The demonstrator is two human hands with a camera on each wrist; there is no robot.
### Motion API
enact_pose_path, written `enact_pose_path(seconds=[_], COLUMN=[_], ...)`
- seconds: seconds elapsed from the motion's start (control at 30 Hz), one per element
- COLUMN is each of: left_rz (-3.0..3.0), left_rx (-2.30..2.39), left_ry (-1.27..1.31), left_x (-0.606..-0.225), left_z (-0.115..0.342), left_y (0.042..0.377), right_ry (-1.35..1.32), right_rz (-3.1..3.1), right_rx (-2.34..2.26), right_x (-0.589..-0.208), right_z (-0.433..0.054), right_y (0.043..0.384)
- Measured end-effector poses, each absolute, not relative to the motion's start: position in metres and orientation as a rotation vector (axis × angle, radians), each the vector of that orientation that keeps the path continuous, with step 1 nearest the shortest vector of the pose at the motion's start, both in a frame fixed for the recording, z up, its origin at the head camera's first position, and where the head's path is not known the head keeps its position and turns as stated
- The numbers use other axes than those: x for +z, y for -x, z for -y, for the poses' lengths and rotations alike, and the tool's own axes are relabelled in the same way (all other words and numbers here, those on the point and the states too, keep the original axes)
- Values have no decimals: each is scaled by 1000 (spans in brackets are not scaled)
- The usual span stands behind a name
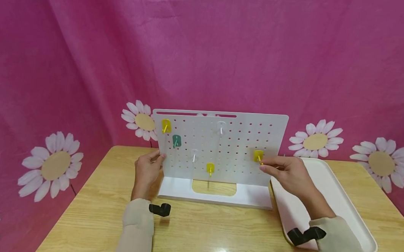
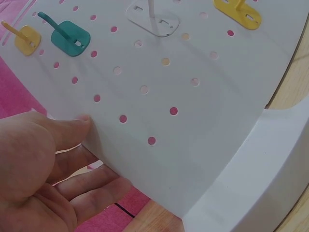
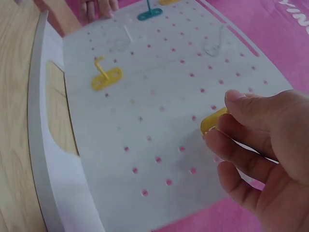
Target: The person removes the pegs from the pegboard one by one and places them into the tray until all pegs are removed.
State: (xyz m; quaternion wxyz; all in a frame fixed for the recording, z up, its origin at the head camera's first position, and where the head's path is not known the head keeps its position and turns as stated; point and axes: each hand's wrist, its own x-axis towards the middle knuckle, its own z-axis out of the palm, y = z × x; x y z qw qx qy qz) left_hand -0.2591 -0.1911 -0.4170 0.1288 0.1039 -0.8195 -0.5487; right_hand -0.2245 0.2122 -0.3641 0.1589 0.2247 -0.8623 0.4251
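Observation:
A white pegboard (image 1: 185,121) stands upright on its white base on the table. My left hand (image 1: 147,171) holds its left edge, with the thumb on the front and the fingers behind, as the left wrist view shows. On the board's right side, my right hand (image 1: 291,175) pinches a yellow hook (image 1: 258,155) by its peg; fingers partly cover that hook (image 3: 210,122) in the right wrist view. Other hooks sit on the board: a yellow one (image 1: 166,126) at upper left, a green one (image 1: 177,141), another yellow one (image 1: 210,168) low in the middle, and two clear ones.
A white tray (image 1: 352,210) lies on the wooden table (image 1: 196,232), right of the pegboard and beneath my right forearm. Behind the table hangs a pink cloth (image 1: 219,51) with white daisies. A cutout opens in the middle of the board's base.

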Motion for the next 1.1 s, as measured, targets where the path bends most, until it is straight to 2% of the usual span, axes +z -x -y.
enact_pose_path(seconds=[0.53, 1.1], left_rz=[2378, 2383], left_rx=[-1597, -1568], left_ry=[-301, -299], left_x=[-419, -419], left_z=[192, 191], left_y=[259, 259], right_ry=[-514, -255], right_rz=[2477, 2671], right_rx=[1091, 1127], right_x=[-362, -395], right_z=[-269, -315], right_y=[219, 256])
